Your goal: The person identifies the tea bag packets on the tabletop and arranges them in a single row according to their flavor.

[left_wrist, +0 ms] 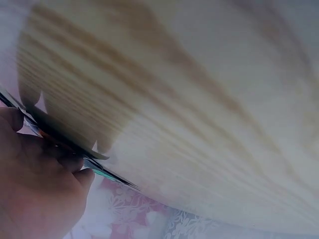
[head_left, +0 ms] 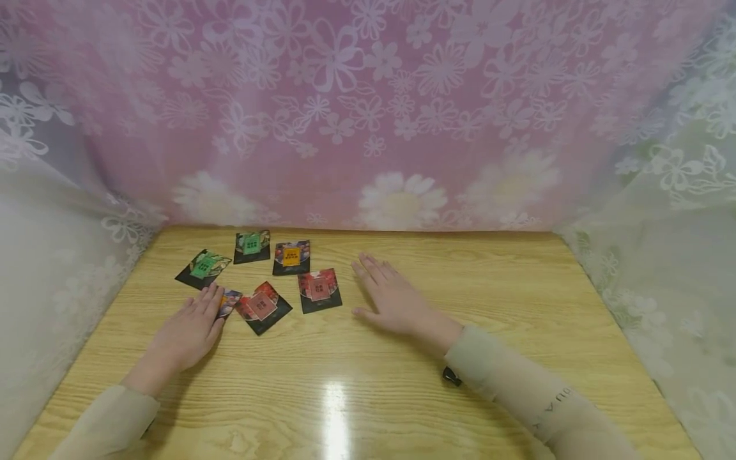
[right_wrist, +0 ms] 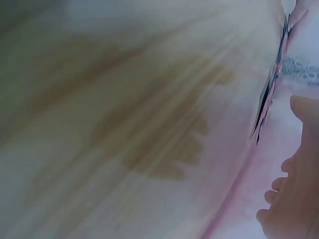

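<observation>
left hand [head_left: 192, 329] flat, fingers pressing orange packet [head_left: 229, 301] | right hand [head_left: 391, 299] open, empty, right of red packet [head_left: 319, 289] | six packets scattered on worktop [head_left: 374, 383], none gathered yet

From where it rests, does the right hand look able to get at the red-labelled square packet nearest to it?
Probably yes: the right hand lies flat and open just beside the red-labelled square packet, with only bare wooden table between them.

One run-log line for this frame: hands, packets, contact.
left hand: open, fingertips on half-covered packet | right hand: open, flat on table, touching no packet | other packets: five loose, nearest right hand is red packet
</observation>
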Motion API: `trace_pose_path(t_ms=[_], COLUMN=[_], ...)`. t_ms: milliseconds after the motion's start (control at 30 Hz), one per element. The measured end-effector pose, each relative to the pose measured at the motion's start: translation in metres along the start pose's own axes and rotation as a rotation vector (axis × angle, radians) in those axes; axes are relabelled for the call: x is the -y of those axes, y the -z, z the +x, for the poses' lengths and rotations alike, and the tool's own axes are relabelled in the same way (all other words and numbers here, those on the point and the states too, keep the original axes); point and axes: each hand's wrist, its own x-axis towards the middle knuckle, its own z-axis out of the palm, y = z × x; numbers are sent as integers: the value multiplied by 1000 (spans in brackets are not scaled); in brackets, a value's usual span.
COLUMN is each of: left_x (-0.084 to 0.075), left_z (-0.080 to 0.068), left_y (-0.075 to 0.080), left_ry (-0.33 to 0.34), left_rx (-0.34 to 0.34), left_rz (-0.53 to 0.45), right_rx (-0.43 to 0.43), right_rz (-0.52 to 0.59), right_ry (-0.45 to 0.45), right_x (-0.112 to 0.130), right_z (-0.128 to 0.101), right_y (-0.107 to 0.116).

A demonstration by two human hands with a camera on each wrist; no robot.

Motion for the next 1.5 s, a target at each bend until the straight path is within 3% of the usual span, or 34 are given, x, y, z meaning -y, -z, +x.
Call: trace_pose_path(t_ms=[400,700,967,1500], left_x=[1,-2,-1,-2], left_z=[2,3,2,0], left_y=[-3,-2,-3,-2], left_ry=[-5,-4,-2,-8], left_rx=[-11,-8,-11,-21], left_rz=[-9,-8,-4,24], right_rx=[113,219,230,201], right_rz=[-12,10,7,69], right_ry=[125,165,150,39], right_x=[38,49,40,-13], right_z=[40,49,43,1], right_y=[-4,-5,-7,-1])
